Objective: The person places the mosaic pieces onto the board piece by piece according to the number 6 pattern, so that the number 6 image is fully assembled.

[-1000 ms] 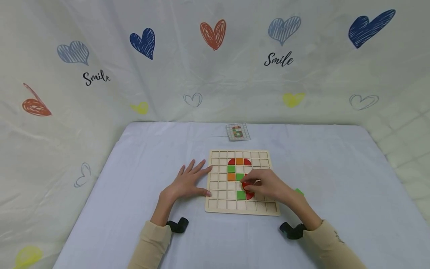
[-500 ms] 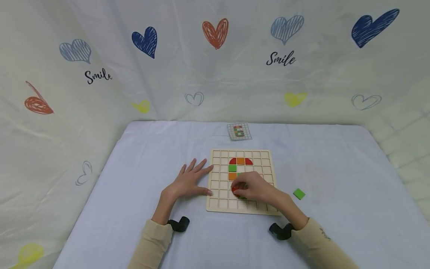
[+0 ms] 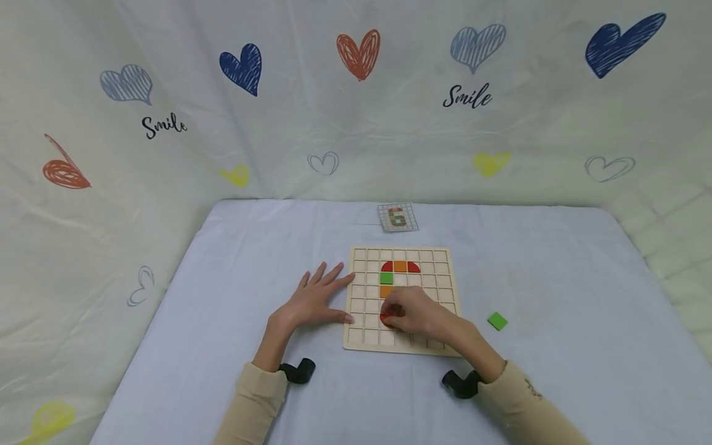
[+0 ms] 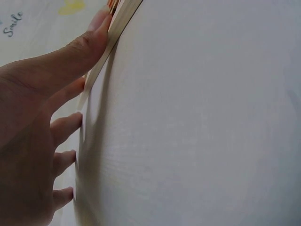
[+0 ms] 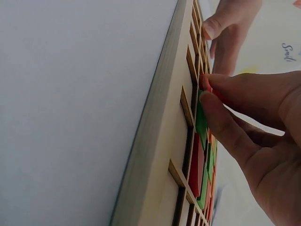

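A wooden grid board (image 3: 358, 337) lies on the table. My left hand (image 3: 313, 303) has its fingers spread on the cloth, with thumb and index fingertips at the board's left edge. A red rounded tile (image 3: 384, 319) is pinched between the thumb and fingers of my right hand (image 3: 414, 310), over a cell in the lower middle of the grid. Beside it in the right wrist view sit a green tile (image 5: 201, 120) and another red tile (image 5: 195, 165). Above, an orange tile (image 3: 400, 266) lies between two red rounded ones, and a green square (image 3: 386, 278) is below them. My right hand hides other tiles in the head view.
One loose green square tile (image 3: 497, 321) lies on the white cloth right of the board. Behind the board is a small card (image 3: 397, 217) printed with a coloured grid figure. A white curtain (image 3: 278, 123) with hearts hangs past the table's far edge.
My right hand has moved left and slightly down across the board with the red tile, uncovering the loose green tile. The left hand has stayed at the board's edge.
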A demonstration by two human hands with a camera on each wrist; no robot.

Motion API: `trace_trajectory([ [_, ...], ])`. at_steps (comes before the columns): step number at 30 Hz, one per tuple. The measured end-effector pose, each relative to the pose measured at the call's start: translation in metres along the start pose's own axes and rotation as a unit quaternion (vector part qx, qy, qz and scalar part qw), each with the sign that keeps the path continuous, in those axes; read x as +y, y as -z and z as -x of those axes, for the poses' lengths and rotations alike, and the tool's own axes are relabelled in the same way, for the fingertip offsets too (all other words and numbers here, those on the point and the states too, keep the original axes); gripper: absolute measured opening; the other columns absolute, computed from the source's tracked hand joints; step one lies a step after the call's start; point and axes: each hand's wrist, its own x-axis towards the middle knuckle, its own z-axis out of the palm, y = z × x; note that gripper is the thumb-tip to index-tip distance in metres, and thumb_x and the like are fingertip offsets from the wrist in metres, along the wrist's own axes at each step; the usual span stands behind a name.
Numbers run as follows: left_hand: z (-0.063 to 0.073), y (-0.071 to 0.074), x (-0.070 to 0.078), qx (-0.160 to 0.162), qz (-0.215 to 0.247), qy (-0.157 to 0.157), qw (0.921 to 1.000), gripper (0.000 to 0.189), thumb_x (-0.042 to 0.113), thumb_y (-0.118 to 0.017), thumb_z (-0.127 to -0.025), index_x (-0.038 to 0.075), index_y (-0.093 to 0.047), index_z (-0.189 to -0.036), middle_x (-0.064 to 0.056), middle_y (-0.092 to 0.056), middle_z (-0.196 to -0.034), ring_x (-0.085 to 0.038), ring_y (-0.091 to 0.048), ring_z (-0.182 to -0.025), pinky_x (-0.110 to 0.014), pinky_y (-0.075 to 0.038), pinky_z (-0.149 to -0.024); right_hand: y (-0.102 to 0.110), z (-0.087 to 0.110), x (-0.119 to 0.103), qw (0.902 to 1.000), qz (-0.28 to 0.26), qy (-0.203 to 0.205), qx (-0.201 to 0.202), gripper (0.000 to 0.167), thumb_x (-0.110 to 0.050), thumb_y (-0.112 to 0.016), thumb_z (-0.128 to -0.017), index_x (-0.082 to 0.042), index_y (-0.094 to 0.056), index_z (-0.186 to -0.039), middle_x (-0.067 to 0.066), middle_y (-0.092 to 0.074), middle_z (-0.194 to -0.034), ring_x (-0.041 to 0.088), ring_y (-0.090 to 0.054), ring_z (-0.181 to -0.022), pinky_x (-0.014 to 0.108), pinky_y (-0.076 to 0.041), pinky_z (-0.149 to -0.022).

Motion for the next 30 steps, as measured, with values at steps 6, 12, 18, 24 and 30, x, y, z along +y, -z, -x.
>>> trace_trajectory([
  [6,0.0,0.002,0.002,-0.001,-0.001,-0.001,1.0,0.093,0.056,-0.078,-0.085,0.031,-0.033,-0.162,-0.001,-0.014,-0.174,-0.035,0.001,-0.161,-0.065,-0.002,-0.126,0.0,0.004,-0.002,0.9998,0.016,0.013,0.005,0.007,-0.008,-0.081,-0.087,-0.008,-0.077,-0.093,-0.002,-0.067,-0.089,0.007,-0.055,-0.078,0.02,-0.052,-0.069],
  [12,-0.001,0.0,0.001,-0.002,-0.002,0.001,1.0,0.093,0.057,-0.078,-0.085,0.032,-0.033,-0.162,0.0,-0.014,-0.174,-0.035,0.001,-0.161,-0.065,-0.002,-0.126,0.002,0.007,-0.004,0.9993,0.028,0.025,0.009,0.007,-0.006,-0.081,-0.087,-0.007,-0.076,-0.092,0.001,-0.067,-0.09,0.009,-0.056,-0.078,0.02,-0.052,-0.069],
  [18,-0.001,0.0,0.003,-0.002,-0.001,0.005,1.0,0.093,0.056,-0.079,-0.085,0.031,-0.034,-0.162,0.0,-0.014,-0.174,-0.035,0.001,-0.161,-0.065,-0.002,-0.126,0.004,0.011,-0.003,0.9989,0.026,0.034,0.02,0.006,-0.007,-0.081,-0.087,-0.008,-0.076,-0.091,0.001,-0.066,-0.086,0.011,-0.057,-0.074,0.019,-0.051,-0.066],
  [24,-0.001,-0.001,0.002,-0.001,0.001,0.009,1.0,0.093,0.055,-0.079,-0.084,0.032,-0.034,-0.162,0.0,-0.015,-0.174,-0.035,0.001,-0.161,-0.065,-0.002,-0.126,0.012,0.022,0.001,0.9994,0.025,-0.008,0.024,0.011,-0.006,-0.08,-0.087,-0.011,-0.077,-0.097,-0.001,-0.068,-0.093,0.01,-0.057,-0.079,0.019,-0.052,-0.068],
  [30,-0.001,-0.002,0.001,0.002,-0.003,0.008,1.0,0.093,0.056,-0.08,-0.084,0.031,-0.035,-0.162,-0.001,-0.015,-0.174,-0.035,0.001,-0.161,-0.065,-0.002,-0.126,0.022,0.036,0.008,0.9984,0.029,-0.025,0.042,0.011,-0.007,-0.081,-0.087,-0.01,-0.078,-0.097,0.0,-0.068,-0.093,0.014,-0.059,-0.081,0.021,-0.054,-0.07],
])
